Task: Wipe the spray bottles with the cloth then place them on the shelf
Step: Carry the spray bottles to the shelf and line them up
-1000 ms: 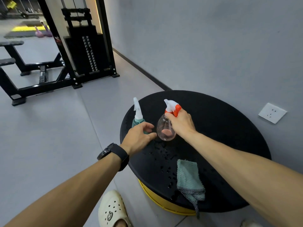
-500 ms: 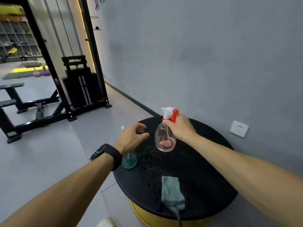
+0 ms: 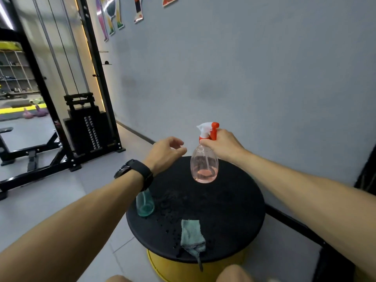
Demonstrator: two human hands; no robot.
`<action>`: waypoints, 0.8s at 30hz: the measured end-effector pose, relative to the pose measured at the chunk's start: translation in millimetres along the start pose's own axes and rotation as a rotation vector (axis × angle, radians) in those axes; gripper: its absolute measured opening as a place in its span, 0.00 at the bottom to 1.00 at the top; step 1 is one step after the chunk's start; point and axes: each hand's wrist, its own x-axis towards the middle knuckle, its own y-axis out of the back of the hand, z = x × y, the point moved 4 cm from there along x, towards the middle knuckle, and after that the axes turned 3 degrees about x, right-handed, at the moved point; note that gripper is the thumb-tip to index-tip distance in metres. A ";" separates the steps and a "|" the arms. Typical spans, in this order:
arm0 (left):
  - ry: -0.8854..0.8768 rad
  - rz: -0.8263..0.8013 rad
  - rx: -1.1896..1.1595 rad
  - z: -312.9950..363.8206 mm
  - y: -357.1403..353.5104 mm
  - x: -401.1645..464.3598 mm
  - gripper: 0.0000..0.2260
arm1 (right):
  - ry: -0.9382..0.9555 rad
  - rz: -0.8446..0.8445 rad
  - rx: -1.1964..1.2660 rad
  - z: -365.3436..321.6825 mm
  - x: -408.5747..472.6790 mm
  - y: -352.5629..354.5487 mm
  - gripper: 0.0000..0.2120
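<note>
My right hand (image 3: 222,146) grips the neck of a clear pink spray bottle (image 3: 204,166) with a red and white trigger head, held in the air above the round black table (image 3: 234,216). My left hand (image 3: 165,152) hovers beside it, fingers loosely curled, holding nothing. A teal spray bottle (image 3: 144,204) stands at the table's left edge, its top hidden behind my left wrist. A green cloth (image 3: 192,237) lies at the table's near edge, one corner hanging over. Water drops dot the tabletop.
The table sits on a yellow base (image 3: 183,269) beside a grey wall (image 3: 244,78). A black cable weight machine (image 3: 85,123) and bench stand to the left on the grey floor. A shelf unit (image 3: 16,72) shows far back left. A black frame (image 3: 335,251) is at the right.
My right hand has lifted the pink bottle off the table. My left hand has let go of the teal bottle and risen. The view has tilted upward.
</note>
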 end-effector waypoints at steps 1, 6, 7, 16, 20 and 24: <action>-0.010 0.000 -0.005 7.0 0.0 -1.6 0.15 | 0.002 0.003 0.002 -1.2 -3.4 6.9 0.16; -0.055 -0.026 -0.012 37.5 -5.0 -10.2 0.14 | 0.008 -0.023 0.020 -0.5 -25.6 39.4 0.18; -0.064 -0.030 -0.008 43.7 -6.4 -11.7 0.14 | 0.011 -0.023 0.023 0.1 -30.9 46.1 0.19; -0.161 -0.071 -0.010 99.4 -30.5 -19.9 0.13 | -0.084 0.038 -0.009 22.8 -71.3 105.1 0.04; -0.207 -0.122 -0.040 125.6 -46.9 -23.2 0.13 | -0.130 0.082 -0.042 31.7 -88.1 134.8 0.08; -0.255 -0.184 -0.061 155.9 -69.0 -28.4 0.13 | -0.181 0.139 -0.063 42.9 -110.8 166.7 0.09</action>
